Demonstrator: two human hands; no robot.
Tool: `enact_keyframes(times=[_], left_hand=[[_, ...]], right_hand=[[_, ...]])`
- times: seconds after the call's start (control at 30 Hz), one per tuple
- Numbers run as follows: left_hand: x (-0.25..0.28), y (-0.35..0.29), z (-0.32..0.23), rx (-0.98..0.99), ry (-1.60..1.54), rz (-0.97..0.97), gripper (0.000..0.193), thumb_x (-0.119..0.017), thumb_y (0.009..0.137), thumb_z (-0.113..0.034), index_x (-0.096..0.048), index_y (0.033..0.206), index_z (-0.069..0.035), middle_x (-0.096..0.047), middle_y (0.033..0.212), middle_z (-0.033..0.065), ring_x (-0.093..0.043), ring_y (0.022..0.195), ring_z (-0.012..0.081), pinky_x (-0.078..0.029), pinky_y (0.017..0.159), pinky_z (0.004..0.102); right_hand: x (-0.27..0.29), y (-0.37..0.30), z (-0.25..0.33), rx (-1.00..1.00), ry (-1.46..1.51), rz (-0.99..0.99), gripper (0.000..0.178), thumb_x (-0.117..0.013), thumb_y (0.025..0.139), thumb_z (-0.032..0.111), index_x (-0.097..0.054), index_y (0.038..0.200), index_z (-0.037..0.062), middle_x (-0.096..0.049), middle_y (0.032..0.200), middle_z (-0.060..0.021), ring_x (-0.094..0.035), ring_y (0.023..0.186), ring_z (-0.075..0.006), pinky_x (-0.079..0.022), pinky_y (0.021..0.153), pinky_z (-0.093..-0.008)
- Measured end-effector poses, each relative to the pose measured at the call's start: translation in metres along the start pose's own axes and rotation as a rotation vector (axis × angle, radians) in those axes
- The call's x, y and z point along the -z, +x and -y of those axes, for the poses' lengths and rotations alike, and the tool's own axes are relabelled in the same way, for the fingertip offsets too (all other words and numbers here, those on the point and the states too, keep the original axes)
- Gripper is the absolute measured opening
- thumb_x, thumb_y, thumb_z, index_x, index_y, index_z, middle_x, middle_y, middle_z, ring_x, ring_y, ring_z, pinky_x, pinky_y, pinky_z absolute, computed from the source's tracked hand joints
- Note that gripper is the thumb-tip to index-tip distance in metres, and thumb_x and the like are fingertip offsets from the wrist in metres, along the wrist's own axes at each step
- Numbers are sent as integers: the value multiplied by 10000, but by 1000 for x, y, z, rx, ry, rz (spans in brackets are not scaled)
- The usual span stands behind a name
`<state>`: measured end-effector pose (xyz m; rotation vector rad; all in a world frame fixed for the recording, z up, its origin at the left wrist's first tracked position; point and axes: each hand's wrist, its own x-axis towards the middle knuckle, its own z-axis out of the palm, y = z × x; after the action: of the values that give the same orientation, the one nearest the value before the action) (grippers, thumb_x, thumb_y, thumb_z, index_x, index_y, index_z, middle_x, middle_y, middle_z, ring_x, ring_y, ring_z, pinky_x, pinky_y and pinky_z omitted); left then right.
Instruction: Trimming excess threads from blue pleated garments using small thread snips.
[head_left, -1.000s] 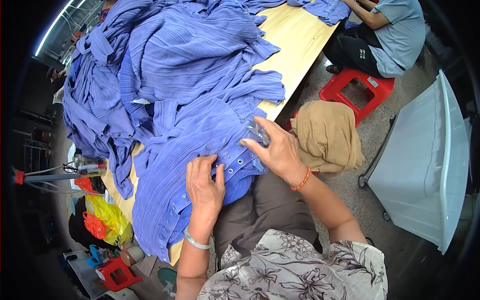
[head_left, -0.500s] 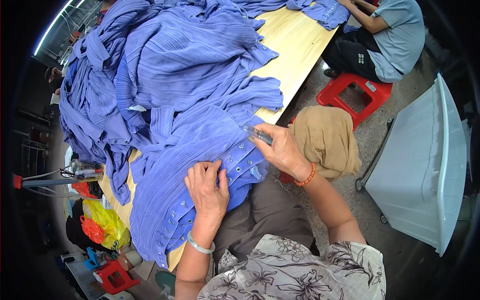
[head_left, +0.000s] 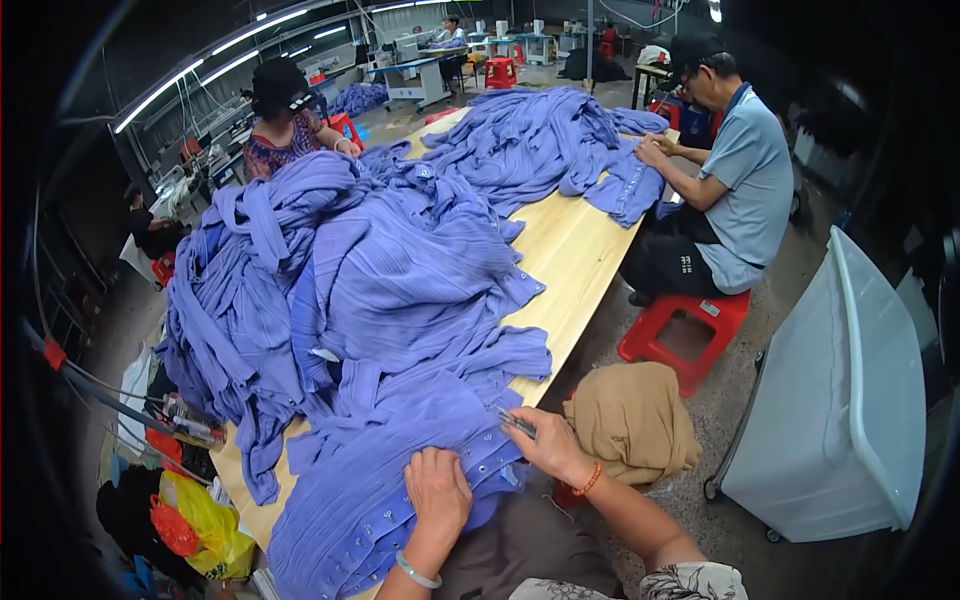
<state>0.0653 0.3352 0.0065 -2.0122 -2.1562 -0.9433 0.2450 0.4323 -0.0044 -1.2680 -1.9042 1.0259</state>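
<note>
A blue-violet ribbed garment (head_left: 335,490) lies over the near end of the table and onto my lap. Along its edge runs a strip with metal eyelets and small loose-looking fittings or threads (head_left: 392,517). My left hand (head_left: 438,488) presses on the cloth beside this strip, fingers bent and held together, gripping a fold. In my right hand (head_left: 556,447) is a pair of thread snips (head_left: 520,424) with a dark grey handle, gripped in closed fingers. Their tip points left over the garment's far edge, close to the cloth.
A large heap of similar garments (head_left: 410,270) covers the wooden table (head_left: 575,250). Two people work across and along it, one on a red stool (head_left: 690,340). Right of me are a brown cloth bundle (head_left: 635,420) and a white wheeled bin (head_left: 800,420). Bags (head_left: 205,520) sit at left.
My view has tilted up, so the far table, room and co-workers now show. Both hands stay at the same garment strip; the left fingers are drawn closer together. The snips remain in my right hand.
</note>
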Motion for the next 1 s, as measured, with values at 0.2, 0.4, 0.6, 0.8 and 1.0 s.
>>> enact_keyframes(times=[0.2, 0.4, 0.6, 0.8, 1.0], left_hand=[[24, 19, 1, 100, -415, 8, 27, -559, 880, -3, -563, 856, -14, -592, 848, 146, -560, 817, 352, -442, 769, 434], [26, 4, 10, 379, -615, 140, 61, -550, 924, -2, -602, 905, 24, -653, 846, 103, -603, 780, 185, -480, 750, 305], [36, 1, 1, 471, -654, 180, 112, -543, 973, -45, -635, 961, 18, -690, 866, 80, -589, 766, 109, -484, 735, 269], [36, 15, -7, 497, -616, 172, 177, -548, 1000, -109, -648, 1026, 35, -696, 854, 95, -604, 749, 124, -490, 728, 277], [24, 5, -7, 306, -262, 135, 320, -816, 789, -214, -685, 1023, -39, -649, 774, 52, -599, 758, 238, -434, 757, 388]], right_hand=[[5, 12, -7, 127, 59, -136, 265, -706, 865, 181, -710, 1062, 4, -710, 1019, -215, -686, 953, -388, -548, 827, -422], [8, 2, -5, 106, 110, -87, 283, -715, 892, 191, -675, 1103, 7, -680, 915, -190, -674, 832, -373, -527, 722, -416], [13, -15, 4, 249, 31, -137, 301, -717, 896, 183, -663, 1151, 33, -657, 922, -151, -666, 783, -329, -524, 685, -386], [18, -17, -1, 252, 14, -116, 320, -726, 890, 183, -662, 1159, 23, -650, 924, -141, -669, 787, -309, -524, 683, -376], [14, -27, 0, 239, -12, -116, 324, -737, 884, 224, -676, 1144, 40, -661, 947, -149, -675, 825, -333, -532, 694, -385]])
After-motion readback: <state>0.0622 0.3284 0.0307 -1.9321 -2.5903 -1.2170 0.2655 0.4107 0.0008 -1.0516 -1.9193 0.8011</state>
